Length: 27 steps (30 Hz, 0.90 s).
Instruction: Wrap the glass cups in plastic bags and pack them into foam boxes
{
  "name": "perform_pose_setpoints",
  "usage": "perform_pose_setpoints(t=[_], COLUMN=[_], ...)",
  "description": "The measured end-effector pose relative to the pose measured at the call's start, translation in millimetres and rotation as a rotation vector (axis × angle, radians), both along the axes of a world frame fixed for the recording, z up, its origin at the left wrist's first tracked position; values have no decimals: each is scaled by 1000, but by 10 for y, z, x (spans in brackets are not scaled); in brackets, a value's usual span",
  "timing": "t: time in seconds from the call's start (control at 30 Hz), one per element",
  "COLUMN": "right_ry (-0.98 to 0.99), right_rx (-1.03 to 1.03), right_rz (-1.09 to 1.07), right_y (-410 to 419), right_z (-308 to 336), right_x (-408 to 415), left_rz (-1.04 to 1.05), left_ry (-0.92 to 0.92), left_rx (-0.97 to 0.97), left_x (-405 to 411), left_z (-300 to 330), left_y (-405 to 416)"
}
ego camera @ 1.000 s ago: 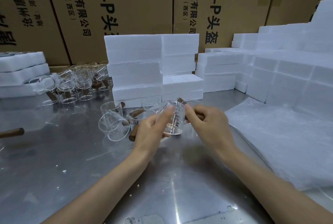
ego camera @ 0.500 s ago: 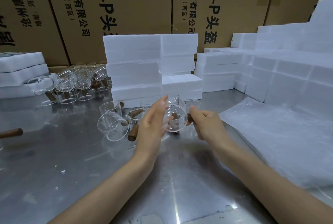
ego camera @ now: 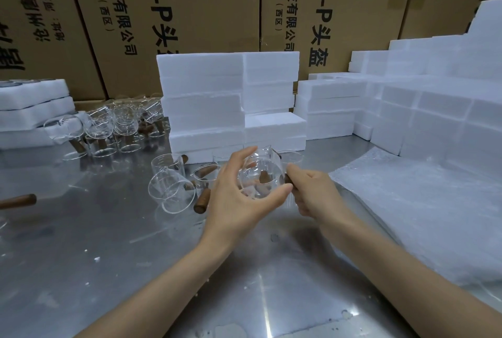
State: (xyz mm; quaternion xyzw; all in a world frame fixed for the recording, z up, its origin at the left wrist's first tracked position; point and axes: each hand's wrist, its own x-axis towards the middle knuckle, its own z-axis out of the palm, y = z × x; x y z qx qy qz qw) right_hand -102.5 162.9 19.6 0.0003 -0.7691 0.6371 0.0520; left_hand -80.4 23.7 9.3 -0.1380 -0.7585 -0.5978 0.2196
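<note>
Holding one glass cup (ego camera: 258, 176) clear of the steel table (ego camera: 114, 250), the person works just in front of the middle foam box stack (ego camera: 203, 104).

Head view, the only one.

Position: cup is raised between both hands, tipped so its mouth or base faces the camera; pour spout at the top rim. Its wooden handle (ego camera: 287, 178) sticks out to the right.

Left hand (ego camera: 239, 199): fingers spread and curved round the cup's left wall, thumb tip under the lower rim, forefinger over the upper edge. A cradling grasp, not a tight one.

Right hand (ego camera: 315, 196): fingers curled, pinching the handle stub where it meets the glass. Both forearms reach in from the bottom edge, wrists roughly level.

Handling (judgement): thin clear glass, stiff, light, smooth and likely slippery; probably chips at spout or rim if knocked. The handle looks the safest hold, with a palm supporting the body.

Wrapping: cannot tell whether any bag is on this cup. A pile of clear plastic bags (ego camera: 413, 207) lies at right, near the right hand.

Surroundings: loose cups (ego camera: 171, 188) lie beside the left hand; more cups (ego camera: 114, 131) stand at back left.
</note>
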Motion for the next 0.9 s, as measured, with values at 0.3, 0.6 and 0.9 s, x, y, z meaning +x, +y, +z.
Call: perform_pose_setpoints(t=[0.3, 0.6, 0.9], right_ry=[-170, -258, -39], right_rx=[-97, -183, 20], right_rz=[173, 295, 95], right_y=[112, 130, 41], right_z=[22, 15, -3], right_x=[-27, -21, -14], left_rz=[-156, -276, -141], left_ry=[22, -81, -178], left_rx=[-215, 4, 342], left_x=[-100, -107, -7], left_z=[81, 155, 104], left_y=[-232, -294, -83])
